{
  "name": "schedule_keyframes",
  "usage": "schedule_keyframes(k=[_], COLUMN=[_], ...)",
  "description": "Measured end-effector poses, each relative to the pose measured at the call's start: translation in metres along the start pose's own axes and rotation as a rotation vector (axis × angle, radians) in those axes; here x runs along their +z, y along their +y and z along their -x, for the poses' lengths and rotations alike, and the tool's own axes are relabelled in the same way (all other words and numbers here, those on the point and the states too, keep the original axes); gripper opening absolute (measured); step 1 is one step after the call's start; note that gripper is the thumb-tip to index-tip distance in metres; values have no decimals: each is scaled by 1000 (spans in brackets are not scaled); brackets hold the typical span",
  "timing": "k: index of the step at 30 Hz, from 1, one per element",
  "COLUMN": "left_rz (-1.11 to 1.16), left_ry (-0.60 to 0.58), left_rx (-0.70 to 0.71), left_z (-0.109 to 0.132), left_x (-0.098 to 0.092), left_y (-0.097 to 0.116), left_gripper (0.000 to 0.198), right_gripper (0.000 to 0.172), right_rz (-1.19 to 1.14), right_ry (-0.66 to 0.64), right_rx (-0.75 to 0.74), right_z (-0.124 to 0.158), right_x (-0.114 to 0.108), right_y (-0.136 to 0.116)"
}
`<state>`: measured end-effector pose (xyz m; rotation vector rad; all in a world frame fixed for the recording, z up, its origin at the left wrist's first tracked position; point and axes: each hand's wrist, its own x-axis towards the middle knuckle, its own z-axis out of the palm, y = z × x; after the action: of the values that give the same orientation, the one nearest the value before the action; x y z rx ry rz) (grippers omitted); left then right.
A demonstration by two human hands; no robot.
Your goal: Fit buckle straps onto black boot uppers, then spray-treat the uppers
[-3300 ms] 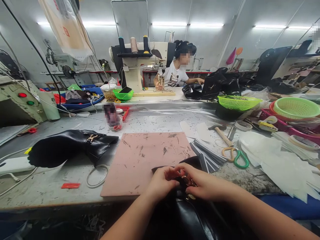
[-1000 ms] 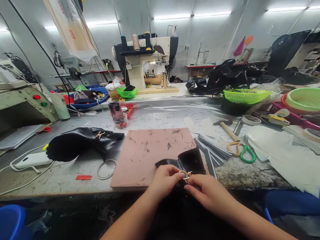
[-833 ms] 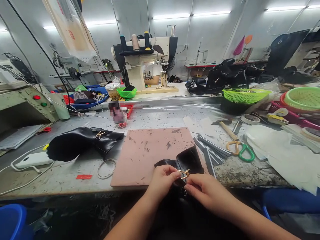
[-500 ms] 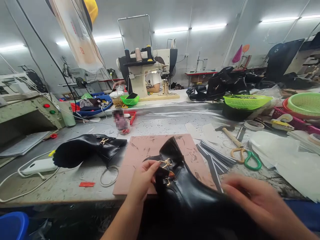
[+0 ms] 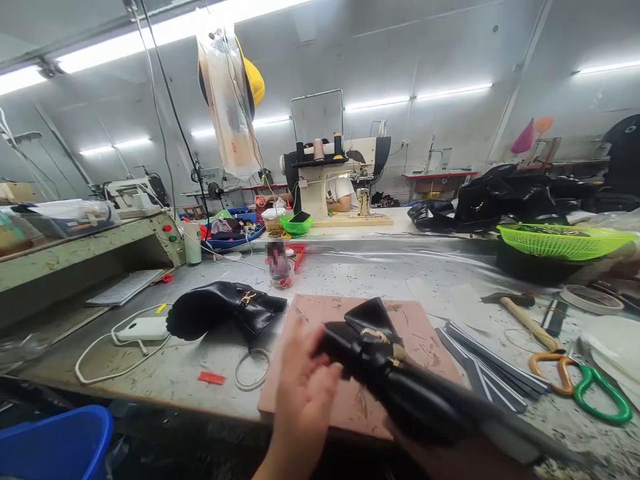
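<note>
A glossy black leather boot upper (image 5: 425, 400) with gold-coloured hardware lies slanted over the front of the pink board (image 5: 310, 320), blurred by motion. My left hand (image 5: 305, 393) is just left of its narrow end, fingers and thumb apart, with nothing visible between them. Whether the fingertips touch the leather I cannot tell. My right hand does not show; the boot's shaft runs off toward the lower right. A second black boot upper (image 5: 210, 310), with a gold buckle and scalloped top edge, lies on the table left of the board.
Dark strips with white edges (image 5: 490, 367), a hammer (image 5: 530, 323) and scissors with orange and green handles (image 5: 600, 393) lie right of the board. A metal ring (image 5: 253, 369) and red piece (image 5: 211, 378) lie left. A sewing machine (image 5: 320, 187) stands behind, a blue bin (image 5: 55, 440) below.
My left hand has let go of the gold hardware and strap. The boot upper has turned, its shaft now pointing lower right. My right hand has left the picture; the view has shifted left and up.
</note>
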<state>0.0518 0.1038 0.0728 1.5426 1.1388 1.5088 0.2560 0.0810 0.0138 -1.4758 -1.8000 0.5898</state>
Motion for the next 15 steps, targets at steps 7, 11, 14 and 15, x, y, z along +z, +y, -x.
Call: schedule_keyframes(k=[7,11,14,15], left_rz=[-599,-988,-1206,-1217], left_ry=[-130,-347,-242,-212], left_rx=[794,901,1036,1081], left_z=[38,25,18,19], left_x=[17,33,27,26], left_y=[-26,-64,-89,-93], left_gripper=[33,50,34,30], right_gripper=[77,80,53,45], right_rz=[-556,-716,-686,-584], right_ry=[95,-30,-108,-47], right_rx=[231,206,241,238], right_z=[-70,-77,-52,-43], right_x=[0,29,39,38], right_y=[-50,-32,4,17])
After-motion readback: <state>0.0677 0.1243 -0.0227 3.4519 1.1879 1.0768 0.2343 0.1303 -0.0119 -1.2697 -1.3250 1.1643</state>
